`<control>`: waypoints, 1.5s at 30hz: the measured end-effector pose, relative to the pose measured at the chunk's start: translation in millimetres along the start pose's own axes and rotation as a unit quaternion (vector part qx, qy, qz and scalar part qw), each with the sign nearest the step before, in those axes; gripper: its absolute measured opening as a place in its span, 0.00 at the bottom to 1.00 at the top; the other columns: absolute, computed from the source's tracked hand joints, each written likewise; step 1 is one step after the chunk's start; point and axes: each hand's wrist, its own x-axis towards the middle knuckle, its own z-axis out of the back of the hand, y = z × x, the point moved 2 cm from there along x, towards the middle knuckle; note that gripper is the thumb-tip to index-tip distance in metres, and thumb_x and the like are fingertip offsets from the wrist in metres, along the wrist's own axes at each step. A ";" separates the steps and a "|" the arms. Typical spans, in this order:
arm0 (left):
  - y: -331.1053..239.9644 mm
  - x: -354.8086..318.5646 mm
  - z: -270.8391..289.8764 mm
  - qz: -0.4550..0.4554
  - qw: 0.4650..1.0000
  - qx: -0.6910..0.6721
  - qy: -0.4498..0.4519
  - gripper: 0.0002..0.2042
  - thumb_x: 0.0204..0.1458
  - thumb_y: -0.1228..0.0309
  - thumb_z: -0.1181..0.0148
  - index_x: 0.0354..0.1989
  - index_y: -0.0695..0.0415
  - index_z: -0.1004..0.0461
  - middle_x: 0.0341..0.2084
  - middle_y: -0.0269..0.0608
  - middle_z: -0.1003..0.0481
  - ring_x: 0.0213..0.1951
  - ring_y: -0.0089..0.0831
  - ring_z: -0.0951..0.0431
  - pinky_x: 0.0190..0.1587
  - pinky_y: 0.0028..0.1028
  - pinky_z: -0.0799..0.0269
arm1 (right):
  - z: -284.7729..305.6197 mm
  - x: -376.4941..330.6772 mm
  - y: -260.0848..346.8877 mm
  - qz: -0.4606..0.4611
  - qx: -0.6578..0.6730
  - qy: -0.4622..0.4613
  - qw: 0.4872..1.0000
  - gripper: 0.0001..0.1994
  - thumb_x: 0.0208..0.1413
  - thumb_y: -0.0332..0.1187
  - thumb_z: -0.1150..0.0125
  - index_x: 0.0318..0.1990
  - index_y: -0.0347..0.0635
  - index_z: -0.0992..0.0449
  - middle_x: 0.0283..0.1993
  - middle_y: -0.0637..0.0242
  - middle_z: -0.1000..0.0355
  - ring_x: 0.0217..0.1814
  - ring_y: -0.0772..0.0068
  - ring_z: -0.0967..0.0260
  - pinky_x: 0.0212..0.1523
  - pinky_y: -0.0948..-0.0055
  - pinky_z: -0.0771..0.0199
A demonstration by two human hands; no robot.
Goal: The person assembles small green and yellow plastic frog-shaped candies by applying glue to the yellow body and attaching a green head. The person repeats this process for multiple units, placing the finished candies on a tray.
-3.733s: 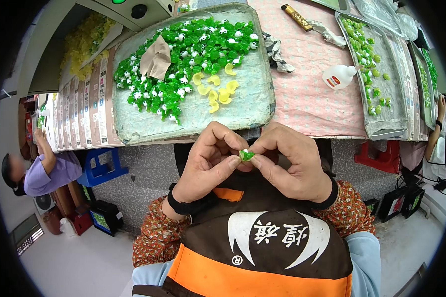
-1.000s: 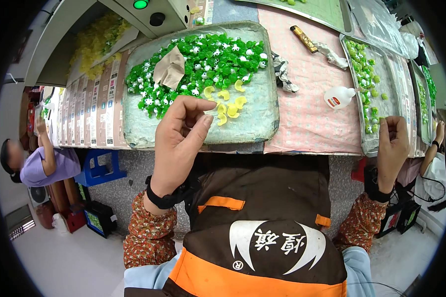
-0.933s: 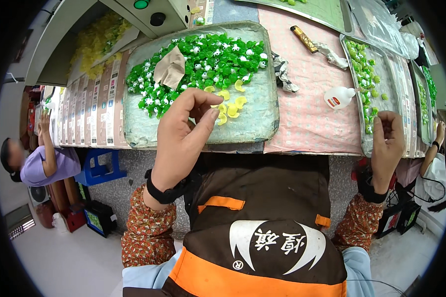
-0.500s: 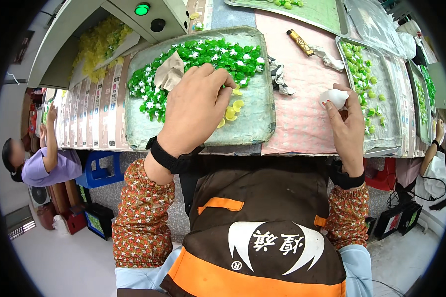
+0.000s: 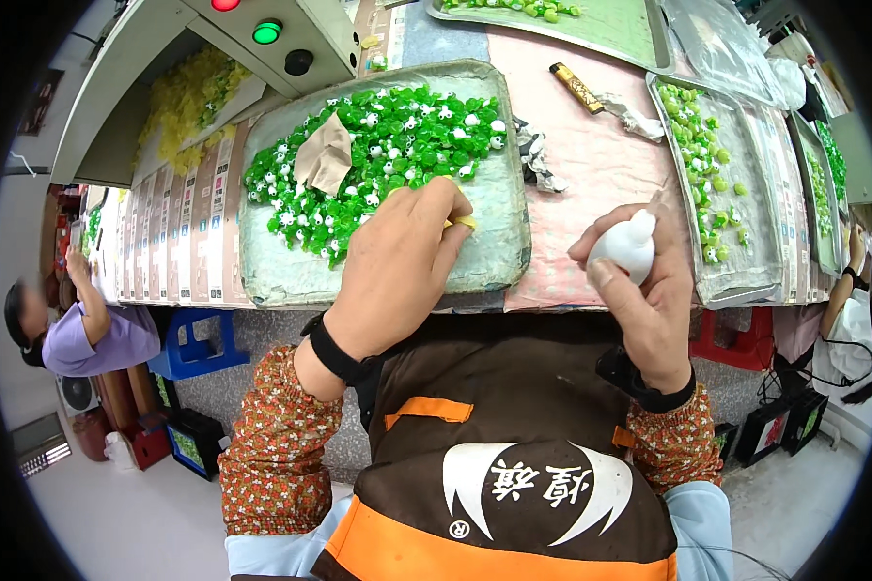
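Observation:
My left hand [image 5: 402, 257] is over the lower right part of a metal tray [image 5: 499, 257], its fingers drawn together. Small yellow pieces [image 5: 465, 222] show at its fingertips; the rest of what it grips is hidden. Many small green-and-white pieces [image 5: 388, 145] lie heaped in that tray, some with dark dots like eyes. A crumpled beige scrap [image 5: 324, 157] rests on top of them. To the right of the tray, my right hand [image 5: 654, 310] is closed round a white squeeze bottle [image 5: 626, 248] with a thin clear nozzle pointing up and away.
A second tray [image 5: 761, 194] with light green pieces stands on the right, and a green tray [image 5: 620, 39] at the back. A black-and-gold lighter [image 5: 576, 87] lies near crumpled paper [image 5: 541, 163]. A grey machine [image 5: 310, 19] is at the back left. Another person [image 5: 97, 329] works far left.
My left hand has come nearer and right, and the yellow pieces loose in the tray now show only at its fingers. My right hand has pulled the bottle nearer and turned it upright.

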 end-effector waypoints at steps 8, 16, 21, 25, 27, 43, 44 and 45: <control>-34.0 -23.7 10.2 0.090 0.958 -0.247 0.112 0.11 0.59 0.80 0.43 0.50 0.61 0.27 0.36 0.35 0.21 0.35 0.16 0.22 0.33 0.19 0.28 | -44.1 -6.5 -6.4 0.008 0.024 0.044 0.999 0.15 0.54 0.23 0.32 0.45 0.42 0.32 0.37 0.73 0.30 0.37 0.86 0.33 0.38 0.80 0.30; -27.6 -59.3 -16.0 0.244 0.742 -0.610 0.136 0.15 0.62 0.77 0.43 0.58 0.61 0.30 0.44 0.33 0.26 0.41 0.15 0.26 0.41 0.20 0.22 | -47.1 -16.0 -13.4 -0.098 0.054 0.024 0.993 0.13 0.52 0.25 0.33 0.41 0.40 0.31 0.36 0.73 0.30 0.36 0.87 0.34 0.36 0.80 0.31; -24.2 -70.7 -27.4 0.241 0.695 -0.664 0.132 0.16 0.63 0.75 0.43 0.58 0.62 0.31 0.45 0.35 0.26 0.44 0.17 0.27 0.42 0.22 0.20 | -51.4 -20.6 -10.0 -0.125 0.048 0.024 0.991 0.13 0.52 0.24 0.32 0.43 0.40 0.30 0.37 0.73 0.29 0.37 0.86 0.32 0.38 0.82 0.31; -18.7 -75.6 -32.3 0.243 0.674 -0.688 0.118 0.15 0.65 0.72 0.45 0.58 0.62 0.31 0.46 0.37 0.25 0.44 0.20 0.25 0.43 0.24 0.20 | -52.2 -19.3 -8.2 -0.133 0.038 0.034 0.990 0.13 0.54 0.26 0.32 0.43 0.40 0.30 0.37 0.71 0.28 0.39 0.85 0.31 0.40 0.81 0.31; -15.4 -78.5 -33.5 0.249 0.660 -0.701 0.106 0.15 0.66 0.70 0.47 0.58 0.62 0.32 0.46 0.39 0.25 0.44 0.21 0.24 0.44 0.25 0.19 | -52.5 -19.3 -9.0 -0.105 0.041 0.037 0.993 0.13 0.55 0.26 0.33 0.44 0.39 0.31 0.38 0.69 0.28 0.40 0.83 0.31 0.41 0.79 0.31; -1.3 -87.6 -33.9 0.221 0.632 -0.736 0.107 0.17 0.68 0.66 0.51 0.60 0.64 0.36 0.46 0.48 0.24 0.46 0.30 0.21 0.46 0.30 0.17 | -20.7 -44.5 21.8 0.117 -0.186 0.152 0.964 0.23 0.44 0.31 0.26 0.50 0.35 0.24 0.36 0.60 0.22 0.27 0.63 0.26 0.30 0.68 0.27; -0.5 -88.0 -34.6 0.219 0.633 -0.735 0.108 0.18 0.68 0.66 0.51 0.60 0.65 0.36 0.46 0.48 0.24 0.46 0.30 0.20 0.46 0.30 0.17 | -23.3 -43.1 22.6 0.162 -0.193 0.142 0.957 0.23 0.42 0.30 0.25 0.47 0.36 0.24 0.32 0.62 0.22 0.23 0.67 0.29 0.24 0.70 0.30; 0.4 -88.6 -35.4 0.216 0.635 -0.734 0.109 0.18 0.68 0.66 0.51 0.60 0.65 0.36 0.46 0.48 0.24 0.46 0.30 0.20 0.46 0.30 0.17 | -24.5 -42.7 22.9 0.174 -0.195 0.134 0.956 0.22 0.42 0.30 0.25 0.47 0.36 0.24 0.32 0.62 0.23 0.22 0.66 0.30 0.23 0.70 0.31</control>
